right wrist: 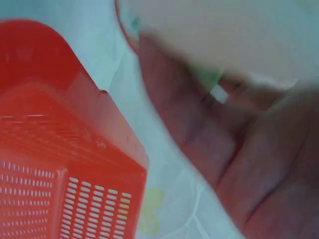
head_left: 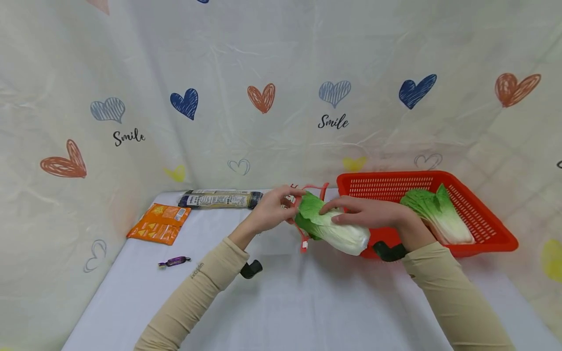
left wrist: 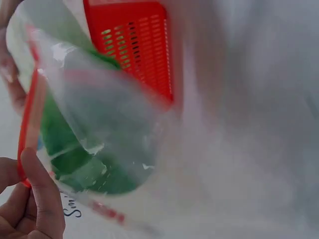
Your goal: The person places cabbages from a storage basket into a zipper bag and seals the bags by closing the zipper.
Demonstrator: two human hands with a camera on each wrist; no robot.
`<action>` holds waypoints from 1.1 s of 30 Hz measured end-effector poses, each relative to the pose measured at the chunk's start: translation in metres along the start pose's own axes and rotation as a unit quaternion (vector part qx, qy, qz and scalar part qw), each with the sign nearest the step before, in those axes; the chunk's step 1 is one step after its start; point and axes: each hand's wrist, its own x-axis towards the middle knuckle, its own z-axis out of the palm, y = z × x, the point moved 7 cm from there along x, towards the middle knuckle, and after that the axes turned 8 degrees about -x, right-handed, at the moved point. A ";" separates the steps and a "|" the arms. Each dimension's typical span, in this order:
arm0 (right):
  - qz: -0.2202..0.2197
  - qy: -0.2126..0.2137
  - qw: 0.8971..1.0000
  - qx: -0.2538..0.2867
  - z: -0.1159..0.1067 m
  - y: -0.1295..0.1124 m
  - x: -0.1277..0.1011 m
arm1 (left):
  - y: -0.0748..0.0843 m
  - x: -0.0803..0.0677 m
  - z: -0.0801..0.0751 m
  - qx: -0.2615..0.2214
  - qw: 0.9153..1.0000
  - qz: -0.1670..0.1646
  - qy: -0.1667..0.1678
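My left hand (head_left: 273, 210) pinches the red edge of a clear zip bag (left wrist: 112, 117) between thumb and fingers. Held in my right hand (head_left: 373, 212) is a Chinese cabbage (head_left: 340, 235), tilted with its green leaves toward the left and its white base toward the right. In the left wrist view, the leafy end shows through the clear plastic, inside the bag's mouth. The right wrist view is blurred, with the fingers (right wrist: 174, 94) under the pale cabbage. Both hands are above the white table.
A red basket (head_left: 493, 222) at the right holds another Chinese cabbage (head_left: 448, 219). To the left lie an orange snack packet (head_left: 159, 223), a purple wrapped candy (head_left: 174, 262) and a dark, clear-wrapped long package (head_left: 219, 199). A heart-patterned curtain (head_left: 290, 136) stands behind the table.
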 end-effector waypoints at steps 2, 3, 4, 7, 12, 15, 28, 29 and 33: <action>-0.010 0.002 1.000 0.006 0.000 0.001 0.001 | -0.001 0.000 0.003 0.003 1.000 -0.001 -0.008; -0.012 0.004 1.000 0.008 0.000 0.001 0.001 | -0.002 0.000 0.004 0.003 1.000 -0.001 -0.012; -0.012 0.007 1.000 0.008 0.000 0.002 0.002 | -0.002 0.000 0.005 0.002 1.000 -0.001 -0.016; -0.004 0.017 1.000 0.017 0.001 0.003 0.004 | -0.002 0.000 0.008 0.004 1.000 0.003 -0.027; 0.022 0.051 0.997 0.054 0.000 0.008 0.008 | -0.003 0.001 0.010 0.022 1.000 0.000 -0.023; 0.049 0.086 0.991 0.089 -0.001 0.015 0.010 | -0.005 0.001 0.005 -0.002 1.000 -0.020 0.006; 0.059 0.114 0.966 0.222 0.020 0.028 0.007 | -0.017 0.005 -0.013 -0.150 0.980 -0.061 0.114; 0.061 0.123 0.965 0.224 0.021 0.029 0.005 | -0.018 0.004 -0.015 -0.155 0.979 -0.063 0.118; 0.060 0.151 0.957 0.242 0.026 0.031 0.004 | -0.020 0.003 -0.017 -0.167 0.977 -0.063 0.117</action>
